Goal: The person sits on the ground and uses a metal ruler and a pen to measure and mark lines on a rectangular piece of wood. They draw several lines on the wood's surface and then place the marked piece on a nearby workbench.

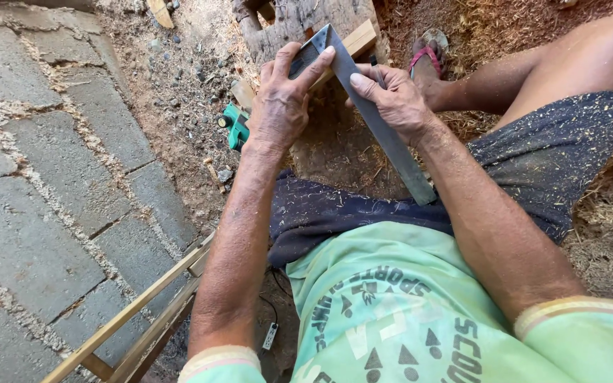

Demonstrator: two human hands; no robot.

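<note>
Metal square point(384, 135): a flat grey blade runs from the top of a thin wooden strip point(355, 41) down to the person's lap, where its lower end lies over the dark shorts point(548, 156).

On the far left lies grey paving point(44, 177), with a light wooden frame point(136, 312) leaning across its lower edge. Next comes bare dirt scattered with sawdust, and a green tool point(235, 126) lies there just beside the left wrist.

The left hand point(282, 103) is closed loosely over the upper end of the square, forefinger stretched along the blade's edge and pressing it against the strip. Behind them stands a rough wooden block point(299, 21).

The right hand point(391, 99) rests on the blade a little lower down, fingers curled over it and what looks like a dark pencil point(376, 71) pinched between them; the grip on that is too small to be sure of.

Further right a foot in a sandal point(427, 57) rests on a heap of wood shavings point(604, 234).

By the look of it the square is stiff, thin and fairly light, smooth enough to slide on wood, with hard edges. It is probably best held flat, pressed near the corner where it meets the strip. The strip seems light and slender, so likely to shift unless pinned.
</note>
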